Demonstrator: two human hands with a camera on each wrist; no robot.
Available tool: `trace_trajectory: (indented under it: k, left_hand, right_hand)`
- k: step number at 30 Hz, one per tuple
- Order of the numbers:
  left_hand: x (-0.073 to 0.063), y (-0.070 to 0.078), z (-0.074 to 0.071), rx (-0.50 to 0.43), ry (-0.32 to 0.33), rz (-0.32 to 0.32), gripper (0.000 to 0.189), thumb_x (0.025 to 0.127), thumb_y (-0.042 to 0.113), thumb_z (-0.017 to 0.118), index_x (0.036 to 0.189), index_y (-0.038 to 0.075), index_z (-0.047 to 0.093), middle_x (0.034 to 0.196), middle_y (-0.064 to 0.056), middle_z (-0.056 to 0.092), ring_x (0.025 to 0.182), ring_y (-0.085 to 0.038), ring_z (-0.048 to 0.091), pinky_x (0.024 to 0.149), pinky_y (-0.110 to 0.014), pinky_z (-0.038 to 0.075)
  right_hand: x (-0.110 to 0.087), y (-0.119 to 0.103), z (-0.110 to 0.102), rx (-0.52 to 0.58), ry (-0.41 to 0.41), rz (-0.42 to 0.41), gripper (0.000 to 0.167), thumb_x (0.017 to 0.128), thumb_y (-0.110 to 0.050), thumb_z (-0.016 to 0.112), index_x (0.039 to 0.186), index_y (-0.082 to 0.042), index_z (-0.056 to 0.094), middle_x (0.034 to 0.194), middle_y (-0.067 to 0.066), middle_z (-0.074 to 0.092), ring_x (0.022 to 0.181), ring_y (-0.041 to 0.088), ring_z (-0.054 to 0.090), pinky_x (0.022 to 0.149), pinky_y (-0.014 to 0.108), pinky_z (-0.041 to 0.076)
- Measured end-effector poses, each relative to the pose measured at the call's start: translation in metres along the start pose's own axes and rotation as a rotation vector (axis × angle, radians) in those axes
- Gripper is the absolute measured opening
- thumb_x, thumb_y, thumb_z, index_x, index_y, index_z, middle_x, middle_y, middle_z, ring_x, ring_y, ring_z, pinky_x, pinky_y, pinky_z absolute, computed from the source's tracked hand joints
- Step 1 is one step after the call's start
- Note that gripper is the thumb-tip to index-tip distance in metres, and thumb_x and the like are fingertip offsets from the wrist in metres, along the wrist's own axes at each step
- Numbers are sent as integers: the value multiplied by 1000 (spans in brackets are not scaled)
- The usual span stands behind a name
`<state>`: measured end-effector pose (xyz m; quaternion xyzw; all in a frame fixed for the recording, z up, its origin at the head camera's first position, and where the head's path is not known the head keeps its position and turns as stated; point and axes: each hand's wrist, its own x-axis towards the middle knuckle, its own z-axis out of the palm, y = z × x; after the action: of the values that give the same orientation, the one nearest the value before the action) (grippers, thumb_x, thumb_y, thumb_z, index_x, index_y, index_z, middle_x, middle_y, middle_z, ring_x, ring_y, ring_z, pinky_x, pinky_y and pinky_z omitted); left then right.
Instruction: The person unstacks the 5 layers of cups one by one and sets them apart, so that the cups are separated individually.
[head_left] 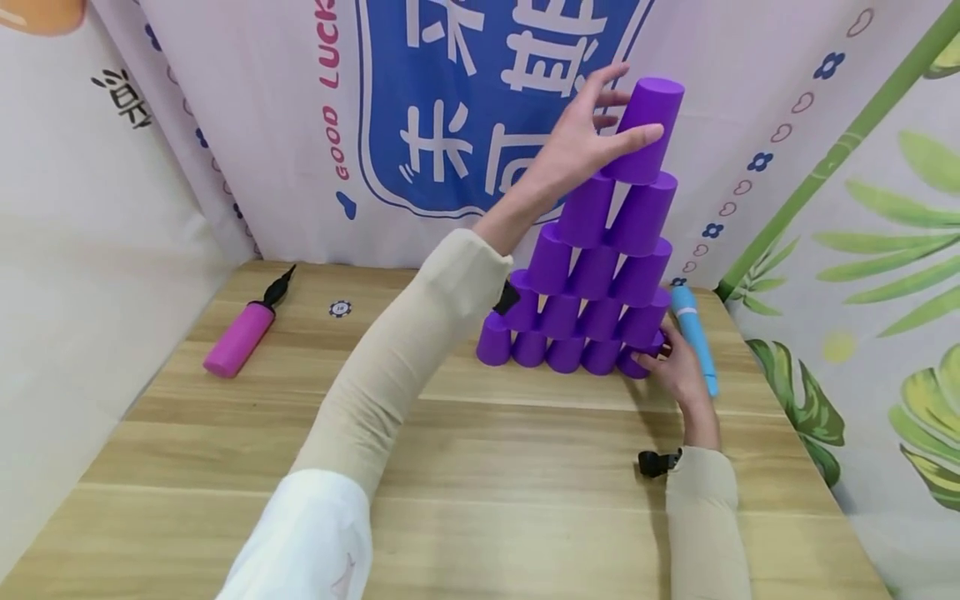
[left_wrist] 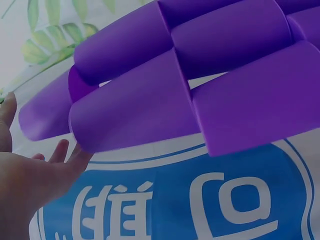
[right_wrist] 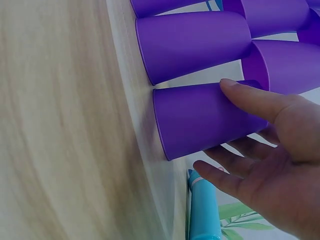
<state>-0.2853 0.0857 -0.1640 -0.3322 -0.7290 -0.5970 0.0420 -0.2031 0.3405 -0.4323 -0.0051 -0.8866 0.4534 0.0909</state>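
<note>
Head: your purple cup pyramid (head_left: 596, 273) stands at 2 o'clock. Your left hand (head_left: 585, 137) is beside the top cup (head_left: 654, 108) (contact unclear), fingers spread; your right hand (head_left: 681, 371) is on the bottom end cup (head_left: 630, 365). Pink pump (head_left: 242, 337), 9 o'clock.
Left wrist: top cup at 9 o'clock, your thumb and fingers apart.
Right wrist: end cup at 3 o'clock, pinched between your thumb and fingers.

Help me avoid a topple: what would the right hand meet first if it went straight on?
Likely the bottom row's rightmost purple cup, though depth there is unclear.
</note>
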Motion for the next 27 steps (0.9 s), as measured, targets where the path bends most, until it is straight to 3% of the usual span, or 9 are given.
trace_trajectory:
  k: [6, 17, 22, 27]
  left_hand:
    - [4, -3, 9, 40, 3, -56, 83, 83, 31, 74, 151, 23, 26, 142, 3, 47, 123, -6, 47, 100, -23, 40]
    - [9, 4, 14, 140, 21, -62, 74, 86, 26, 73, 147, 16, 32, 133, -3, 54, 114, -9, 53, 88, -18, 46]
    - [1, 8, 0, 105, 82, 7, 73, 86, 23, 73, 146, 12, 33, 132, -5, 54, 113, -12, 54, 90, -17, 45]
    - [-14, 10, -29, 70, 150, 68, 72, 86, 19, 73, 146, 9, 35, 132, -8, 53, 114, -15, 55, 94, -19, 45]
  right_hand:
    - [-1, 3, 4, -25, -1, 11, 69, 87, -4, 69, 144, 6, 32, 134, 33, 45, 122, 48, 45, 102, 55, 39]
    - [-3, 6, 8, -70, -28, 21, 70, 89, -7, 67, 146, 6, 28, 134, 33, 44, 123, 48, 43, 101, 56, 39]
    - [-2, 7, 9, -47, -31, 18, 69, 89, -6, 65, 145, 7, 28, 135, 34, 43, 124, 48, 43, 102, 56, 38]
    - [-1, 6, 5, -56, -27, 1, 70, 90, -6, 65, 146, 7, 26, 135, 33, 43, 123, 47, 43, 103, 56, 38]
